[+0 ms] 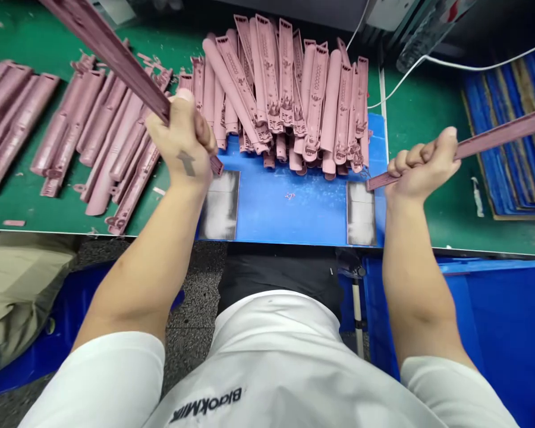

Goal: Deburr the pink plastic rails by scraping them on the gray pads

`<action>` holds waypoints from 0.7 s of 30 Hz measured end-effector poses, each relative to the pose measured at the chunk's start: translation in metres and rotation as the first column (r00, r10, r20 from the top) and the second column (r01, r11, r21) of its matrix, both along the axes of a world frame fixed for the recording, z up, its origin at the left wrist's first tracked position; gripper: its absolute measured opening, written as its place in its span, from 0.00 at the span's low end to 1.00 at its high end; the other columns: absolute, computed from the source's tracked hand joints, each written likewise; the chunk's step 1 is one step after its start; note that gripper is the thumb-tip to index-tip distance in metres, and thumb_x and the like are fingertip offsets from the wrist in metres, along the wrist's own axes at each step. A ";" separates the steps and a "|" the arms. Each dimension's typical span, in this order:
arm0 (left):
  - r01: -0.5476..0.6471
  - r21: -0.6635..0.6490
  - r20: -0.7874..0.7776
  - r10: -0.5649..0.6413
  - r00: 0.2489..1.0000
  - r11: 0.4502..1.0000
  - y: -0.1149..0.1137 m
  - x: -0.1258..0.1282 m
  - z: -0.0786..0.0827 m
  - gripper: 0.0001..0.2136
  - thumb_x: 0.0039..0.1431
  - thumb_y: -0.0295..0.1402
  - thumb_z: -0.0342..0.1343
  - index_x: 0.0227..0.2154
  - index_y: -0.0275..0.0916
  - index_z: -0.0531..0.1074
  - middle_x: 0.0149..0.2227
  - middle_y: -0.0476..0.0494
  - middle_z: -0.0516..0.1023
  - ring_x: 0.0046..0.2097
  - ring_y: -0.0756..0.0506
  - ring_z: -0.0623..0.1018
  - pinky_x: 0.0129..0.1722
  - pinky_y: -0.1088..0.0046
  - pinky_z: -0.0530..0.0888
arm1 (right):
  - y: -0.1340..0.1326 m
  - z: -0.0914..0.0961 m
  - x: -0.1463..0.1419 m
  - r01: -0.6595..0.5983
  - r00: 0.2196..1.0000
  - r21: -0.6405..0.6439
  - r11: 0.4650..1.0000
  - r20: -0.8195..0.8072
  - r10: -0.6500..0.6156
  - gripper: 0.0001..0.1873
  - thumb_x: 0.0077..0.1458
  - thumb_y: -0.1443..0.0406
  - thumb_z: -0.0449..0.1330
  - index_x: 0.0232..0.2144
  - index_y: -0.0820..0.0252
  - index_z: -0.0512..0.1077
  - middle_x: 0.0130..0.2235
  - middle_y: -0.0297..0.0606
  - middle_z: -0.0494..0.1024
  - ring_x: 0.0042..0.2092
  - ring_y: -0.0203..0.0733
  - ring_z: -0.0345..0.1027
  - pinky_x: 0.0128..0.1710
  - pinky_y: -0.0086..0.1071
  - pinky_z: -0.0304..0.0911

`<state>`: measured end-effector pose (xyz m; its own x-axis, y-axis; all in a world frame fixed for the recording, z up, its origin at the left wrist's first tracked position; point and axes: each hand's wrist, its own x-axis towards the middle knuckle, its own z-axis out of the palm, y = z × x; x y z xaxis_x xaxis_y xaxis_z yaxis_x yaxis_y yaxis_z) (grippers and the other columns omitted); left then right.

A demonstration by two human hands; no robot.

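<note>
My left hand (182,134) is closed round a long pink plastic strip (111,56), which slants up to the left over the bench. Its lower end pokes out below my fist, near a worn black-and-white pad (220,205). In my right hand (421,166) is another long pink plastic strip (503,132), gripped near its lower end and pointing right. That end sits by a second worn pad (361,213). Between my hands, a heap of pink plastic shells (289,89) rests on a blue sheet (294,217), with tiny pink scraps in front.
More pink shells (9,125) lie in rows on the green bench (446,226) to the left. Stacked blue boards (512,172) stand at the right, with a white cable (401,80) and a plastic bottle (428,38) behind. Below is a blue bin (508,333). A person's leg (22,291) shows at left.
</note>
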<state>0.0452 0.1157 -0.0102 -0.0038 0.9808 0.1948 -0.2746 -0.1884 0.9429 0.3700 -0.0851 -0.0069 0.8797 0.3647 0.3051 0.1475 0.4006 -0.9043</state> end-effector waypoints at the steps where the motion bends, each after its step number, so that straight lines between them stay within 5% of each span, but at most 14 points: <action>1: 0.008 0.025 0.004 -0.008 1.000 1.000 -0.001 0.000 0.001 0.24 0.81 0.40 0.56 0.29 0.46 0.51 0.25 0.55 0.44 0.24 0.54 0.54 0.33 0.66 0.50 | 0.003 0.000 -0.001 0.004 1.000 0.012 1.000 0.018 -0.004 0.36 0.72 0.44 0.64 0.24 0.47 0.47 0.21 0.19 0.39 0.19 0.29 0.33 0.17 0.32 0.36; 6: 0.097 0.067 -0.093 -0.090 0.992 0.993 -0.011 -0.011 0.000 0.28 0.79 0.45 0.60 0.26 0.45 0.51 0.23 0.57 0.45 0.23 0.57 0.53 0.34 0.63 0.49 | 0.006 0.001 -0.009 -0.031 0.998 -0.070 0.997 0.058 0.035 0.38 0.69 0.45 0.69 0.23 0.48 0.48 0.19 0.19 0.41 0.18 0.28 0.34 0.17 0.32 0.38; 10: 0.049 0.178 0.019 -0.053 0.998 0.983 -0.015 -0.008 0.000 0.30 0.79 0.48 0.61 0.25 0.44 0.51 0.22 0.58 0.44 0.21 0.57 0.52 0.30 0.68 0.48 | 0.004 0.005 -0.014 0.034 0.998 -0.021 0.999 0.047 -0.033 0.39 0.71 0.42 0.66 0.23 0.49 0.46 0.19 0.20 0.41 0.19 0.28 0.34 0.17 0.30 0.38; 14: 0.161 0.141 -0.054 -0.155 0.986 0.977 -0.017 -0.007 0.000 0.33 0.71 0.49 0.71 0.21 0.44 0.54 0.19 0.57 0.48 0.19 0.55 0.52 0.22 0.66 0.47 | -0.003 0.011 -0.021 -0.095 0.995 -0.097 0.991 -0.014 0.094 0.39 0.67 0.45 0.73 0.24 0.50 0.49 0.20 0.18 0.42 0.19 0.28 0.36 0.18 0.29 0.40; 18: 0.127 0.067 -0.118 -0.119 0.986 0.990 0.001 0.000 -0.007 0.33 0.76 0.55 0.66 0.24 0.46 0.52 0.20 0.57 0.45 0.20 0.53 0.52 0.24 0.65 0.50 | 0.011 0.016 -0.014 -0.013 0.986 -0.153 0.988 -0.165 -0.013 0.33 0.78 0.52 0.62 0.25 0.48 0.48 0.20 0.18 0.42 0.20 0.30 0.33 0.19 0.30 0.35; 21: 0.155 0.011 -0.151 -0.152 0.977 0.988 0.017 0.001 -0.014 0.32 0.78 0.54 0.65 0.26 0.47 0.52 0.19 0.59 0.44 0.20 0.53 0.50 0.25 0.64 0.50 | 0.020 0.021 -0.008 -0.184 0.962 -0.317 0.930 -0.253 0.104 0.31 0.78 0.59 0.63 0.25 0.48 0.52 0.19 0.18 0.45 0.20 0.29 0.34 0.19 0.32 0.33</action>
<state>0.0466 0.1323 -0.0239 0.1773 0.9628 0.2037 -0.1581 -0.1765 0.9715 0.3616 -0.0652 0.0142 0.8407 0.5381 -0.0596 -0.1153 0.0703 -0.9908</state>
